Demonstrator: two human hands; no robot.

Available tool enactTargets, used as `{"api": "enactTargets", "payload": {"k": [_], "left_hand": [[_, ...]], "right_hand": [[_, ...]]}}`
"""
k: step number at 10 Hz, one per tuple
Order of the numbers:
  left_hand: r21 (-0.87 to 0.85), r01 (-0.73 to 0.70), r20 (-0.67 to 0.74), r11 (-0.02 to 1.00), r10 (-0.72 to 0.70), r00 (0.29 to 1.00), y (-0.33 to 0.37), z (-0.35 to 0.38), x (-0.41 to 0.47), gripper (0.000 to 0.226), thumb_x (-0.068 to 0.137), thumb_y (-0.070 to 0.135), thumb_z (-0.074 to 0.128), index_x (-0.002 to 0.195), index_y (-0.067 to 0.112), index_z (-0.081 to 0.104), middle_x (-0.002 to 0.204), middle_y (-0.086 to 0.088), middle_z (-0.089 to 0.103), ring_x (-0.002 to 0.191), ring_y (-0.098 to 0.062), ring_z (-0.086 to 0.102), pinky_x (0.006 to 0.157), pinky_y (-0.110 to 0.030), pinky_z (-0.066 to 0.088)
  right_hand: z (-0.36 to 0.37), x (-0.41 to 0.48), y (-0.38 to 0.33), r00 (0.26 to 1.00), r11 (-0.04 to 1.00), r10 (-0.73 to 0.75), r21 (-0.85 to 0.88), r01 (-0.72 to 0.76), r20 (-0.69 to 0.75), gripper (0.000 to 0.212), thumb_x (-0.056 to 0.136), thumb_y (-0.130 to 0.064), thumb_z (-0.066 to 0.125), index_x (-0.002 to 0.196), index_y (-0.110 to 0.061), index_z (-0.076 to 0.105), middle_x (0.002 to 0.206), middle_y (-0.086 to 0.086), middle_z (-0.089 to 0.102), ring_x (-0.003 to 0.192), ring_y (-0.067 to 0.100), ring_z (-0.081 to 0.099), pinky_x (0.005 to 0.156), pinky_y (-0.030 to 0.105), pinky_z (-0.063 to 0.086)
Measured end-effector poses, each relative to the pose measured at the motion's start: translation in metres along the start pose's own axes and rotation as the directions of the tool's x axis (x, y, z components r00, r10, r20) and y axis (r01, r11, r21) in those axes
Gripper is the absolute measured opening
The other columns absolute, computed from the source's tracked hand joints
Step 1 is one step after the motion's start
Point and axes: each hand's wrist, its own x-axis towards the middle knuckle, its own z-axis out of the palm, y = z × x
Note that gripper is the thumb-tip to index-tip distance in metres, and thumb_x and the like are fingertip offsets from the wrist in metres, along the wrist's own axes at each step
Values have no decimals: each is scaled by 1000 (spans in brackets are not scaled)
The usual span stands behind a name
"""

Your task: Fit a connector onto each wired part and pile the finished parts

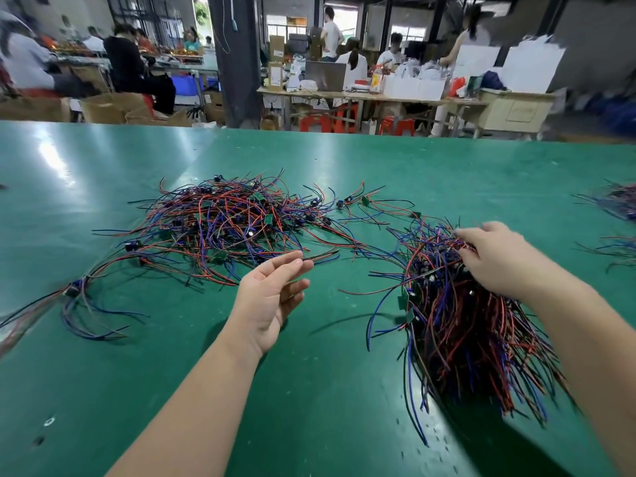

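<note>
While the right hand (499, 261) lay on the far end of the dense bundle of wired parts (461, 332), its fingers curled into the strands and seemingly pinching a few, the left hand (272, 297) hung palm-up, fingers loosely spread, between that bundle and the loose heap (220, 222) on the green surface (309, 390). The bundle's long axis ran from the right hand back toward the person, so that hand was the nearer. Whether the left fingertips touched the thin wire (323, 257) beside them could not be told.
</note>
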Motion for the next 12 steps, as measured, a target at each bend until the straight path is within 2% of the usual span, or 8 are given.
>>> {"api": "enactTargets", "payload": {"k": [1, 2, 3, 4, 6, 8, 9, 12], "left_hand": [[54, -8, -26, 999, 9, 1000, 0, -1, 1, 10, 90, 12, 62, 93, 19, 68, 84, 2, 75, 58, -6, 64, 55, -17, 50], [108, -13, -32, 994, 16, 999, -1, 0, 2, 10, 91, 13, 61, 92, 19, 69, 85, 1, 75, 60, -6, 64, 57, -19, 49], [154, -12, -33, 988, 18, 999, -3, 0, 1, 11, 91, 12, 60, 94, 18, 69, 85, 1, 76, 60, -6, 64, 60, -20, 48], [199, -13, -22, 980, 18, 1000, -4, 2, 0, 12, 91, 11, 59, 95, 17, 68, 85, 1, 76, 59, -6, 63, 63, -23, 46], [244, -13, 1, 970, 13, 1000, -5, 2, 0, 13, 92, 13, 56, 94, 19, 68, 84, 3, 75, 58, -5, 63, 65, -24, 44], [256, -7, 11, 967, 4, 1000, -4, 2, 0, 13, 92, 13, 57, 95, 18, 69, 89, 0, 76, 60, -7, 63, 67, -25, 45], [252, -2, 12, 968, -1, 1000, -4, 1, 0, 13, 92, 13, 57, 96, 18, 69, 90, -2, 76, 61, -8, 64, 68, -26, 46], [270, -5, 16, 963, 0, 1000, -5, 0, 1, 13, 91, 13, 58, 97, 17, 69, 91, -3, 76, 61, -8, 64, 67, -26, 46]], "right_hand": [[5, -15, -14, 943, 990, -131, 15, 142, -305, 43, 92, -25, 53, 136, -25, 50, 143, 16, 41, 133, 32, 37, 103, 50, 34], [16, -35, -42, 862, 927, -362, -39, 373, -356, 37, 91, -26, 53, 128, -25, 57, 140, 7, 48, 129, 25, 45, 103, 45, 36], [41, -48, -62, 897, 901, -432, -88, 424, -98, 51, 96, -39, 43, 144, -27, 31, 154, -4, 26, 144, 15, 20, 115, 42, 17], [59, -46, -56, 903, 885, -428, -187, 427, 39, 50, 98, -44, 40, 143, -23, 35, 152, -4, 29, 145, 13, 16, 117, 42, 3], [67, -35, -39, 880, 879, -475, -56, 474, -10, 43, 100, -47, 30, 100, -25, 67, 126, -16, 54, 130, 0, 37, 111, 27, -5], [63, -36, -25, 860, 860, -510, -7, 510, 14, 20, 89, -45, 57, 77, -30, 61, 98, -17, 52, 104, -1, 51, 115, 27, -2], [62, -35, -20, 870, 870, -492, -3, 492, -30, 24, 85, -37, 62, 66, -30, 50, 90, -15, 53, 94, 0, 53, 118, 31, 2], [57, -41, -22, 890, 882, -451, 119, 456, -63, 20, 91, -45, 55, 82, -30, 65, 106, -19, 57, 108, -3, 51, 116, 31, 1]]}}
